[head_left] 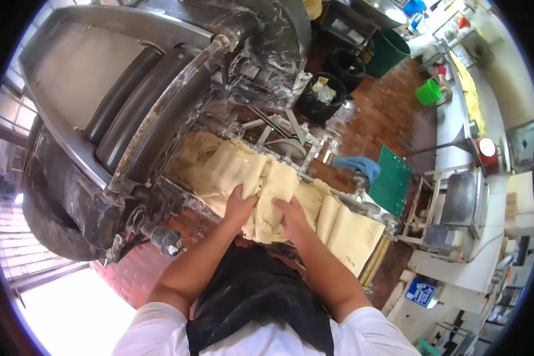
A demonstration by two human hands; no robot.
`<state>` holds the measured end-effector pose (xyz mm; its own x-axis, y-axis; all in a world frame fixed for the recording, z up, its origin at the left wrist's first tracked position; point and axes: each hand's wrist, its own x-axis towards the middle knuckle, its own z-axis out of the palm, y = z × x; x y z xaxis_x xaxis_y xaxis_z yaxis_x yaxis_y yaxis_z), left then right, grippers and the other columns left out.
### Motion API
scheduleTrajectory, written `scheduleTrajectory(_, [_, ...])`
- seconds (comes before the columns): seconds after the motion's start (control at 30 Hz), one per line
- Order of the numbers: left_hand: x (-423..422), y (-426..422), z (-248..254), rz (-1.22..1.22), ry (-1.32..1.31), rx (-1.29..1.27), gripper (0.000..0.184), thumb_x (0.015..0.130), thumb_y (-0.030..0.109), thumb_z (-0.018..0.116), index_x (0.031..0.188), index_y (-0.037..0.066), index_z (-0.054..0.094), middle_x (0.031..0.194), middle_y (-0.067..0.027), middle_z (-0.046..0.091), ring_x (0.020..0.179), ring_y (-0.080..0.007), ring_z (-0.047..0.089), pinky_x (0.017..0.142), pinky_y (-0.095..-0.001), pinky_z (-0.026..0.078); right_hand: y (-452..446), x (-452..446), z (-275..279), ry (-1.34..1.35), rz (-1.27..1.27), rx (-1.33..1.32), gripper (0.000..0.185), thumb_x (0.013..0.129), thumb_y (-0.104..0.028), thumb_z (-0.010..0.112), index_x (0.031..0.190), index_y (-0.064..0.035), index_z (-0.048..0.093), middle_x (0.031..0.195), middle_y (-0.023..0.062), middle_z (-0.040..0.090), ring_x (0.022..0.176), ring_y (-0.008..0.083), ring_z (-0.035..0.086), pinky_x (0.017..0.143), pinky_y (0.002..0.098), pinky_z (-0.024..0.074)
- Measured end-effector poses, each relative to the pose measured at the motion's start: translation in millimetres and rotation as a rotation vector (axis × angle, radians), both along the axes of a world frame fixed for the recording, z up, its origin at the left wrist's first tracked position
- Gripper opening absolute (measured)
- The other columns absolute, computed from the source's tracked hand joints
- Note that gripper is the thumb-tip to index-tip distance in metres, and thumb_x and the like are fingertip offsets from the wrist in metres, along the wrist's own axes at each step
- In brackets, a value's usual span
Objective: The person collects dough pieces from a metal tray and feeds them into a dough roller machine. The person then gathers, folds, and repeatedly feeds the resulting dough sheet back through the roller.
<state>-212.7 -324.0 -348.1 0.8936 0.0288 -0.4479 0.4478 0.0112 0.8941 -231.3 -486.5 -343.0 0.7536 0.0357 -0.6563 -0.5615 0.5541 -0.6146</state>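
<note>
A thick, pale sheet of dough (225, 166) lies in loose folds on a narrow bed in front of the roller machine. My left hand (238, 210) grips a fold near the middle, thumb on top and the other fingers partly hidden. Just to its right, my right hand (293, 218) holds the folded dough between us from the other side, its thumb pressed on the surface and its fingertips out of sight. Further right, a smoother dough flap (356, 237) hangs over the end of the bed.
The dough sheeter's metal rollers (139, 107) stand close at upper left, with a floury bar (160, 113) across them. Past the bed are a blue cloth (362, 168), a green perforated mat (390, 180) and a black-lined bin (320, 98). A white counter (448, 127) runs along the right.
</note>
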Motion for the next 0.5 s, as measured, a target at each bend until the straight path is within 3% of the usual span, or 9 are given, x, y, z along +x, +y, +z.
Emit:
scheduleTrajectory(0.17, [-18.6,-37.5,29.1,-0.064,0.113,-0.176,0.053,0.078,0.008,0.061,0.127,-0.004,0.044,0.113,-0.0146,0.06,0.102,-0.0217,0.059,0.087,-0.0319,0.048,-46.2,-20.4,35.3,0.007,0.003,-0.056,0.04,0.083,-0.01,0.067,0.119,-0.0021,0.052,0.109,0.0094,0.063,0.097,0.0212,0.063,0.084,0.0344,0.0522])
scheduleTrajectory(0.23, [-30.7,-61.7,14.6,-0.134,0.083,-0.111,0.056,0.079,0.01,0.063,0.13,-0.004,0.043,0.114,-0.015,0.06,0.105,-0.0212,0.057,0.088,-0.0317,0.047,-76.4,-34.2,30.9,-0.015,0.013,-0.088,0.04,0.083,-0.012,0.066,0.12,-0.0019,0.051,0.11,0.0098,0.063,0.098,0.0217,0.063,0.085,0.0351,0.052])
scheduleTrajectory(0.27, [-37.7,-71.8,11.5,-0.179,0.048,-0.087,0.059,0.081,0.016,0.065,0.132,-0.003,0.042,0.115,-0.0162,0.059,0.107,-0.0217,0.056,0.091,-0.0323,0.045,-87.3,-40.8,26.5,0.007,0.002,-0.116,0.041,0.083,-0.012,0.066,0.12,-0.002,0.051,0.111,0.0101,0.062,0.098,0.022,0.062,0.085,0.0354,0.052])
scheduleTrajectory(0.3, [-40.7,-75.2,4.8,-0.323,-0.022,0.095,0.059,0.081,0.022,0.067,0.13,-0.003,0.045,0.113,-0.0163,0.06,0.105,-0.0214,0.057,0.091,-0.0323,0.044,-95.9,-46.8,21.9,0.03,-0.011,-0.142,0.042,0.084,-0.013,0.066,0.12,-0.0021,0.05,0.111,0.0105,0.062,0.099,0.0222,0.062,0.085,0.0357,0.0519])
scheduleTrajectory(0.37, [-25.7,-63.5,20.9,-0.683,0.12,0.047,0.069,0.079,0.043,0.067,0.127,-0.003,0.047,0.116,-0.0215,0.058,0.109,-0.0318,0.056,0.093,-0.0365,0.044,-103.5,-50.1,5.5,0.063,-0.041,-0.172,0.043,0.084,-0.014,0.067,0.121,-0.0021,0.049,0.113,0.011,0.061,0.1,0.0228,0.061,0.085,0.036,0.0518])
scheduleTrajectory(0.43, [-12.0,-30.8,-23.4,-0.6,-0.196,0.515,0.074,0.078,0.051,0.066,0.127,-0.001,0.049,0.12,-0.0207,0.057,0.112,-0.0338,0.054,0.096,-0.0397,0.042,-99.1,-50.4,-8.9,0.087,-0.068,-0.178,0.045,0.084,-0.015,0.068,0.122,-0.0019,0.048,0.114,0.0115,0.06,0.101,0.0236,0.061,0.084,0.0362,0.0516])
scheduleTrajectory(0.5, [7.7,13.1,-20.5,-0.198,-0.332,0.932,0.079,0.076,0.056,0.065,0.129,0.0,0.048,0.123,-0.0205,0.055,0.116,-0.0351,0.051,0.1,-0.0421,0.039,-93.9,-46.0,-2.8,0.104,0.007,-0.273,0.052,0.083,-0.018,0.07,0.125,-0.002,0.045,0.115,0.0119,0.059,0.102,0.0253,0.06,0.086,0.0381,0.0509])
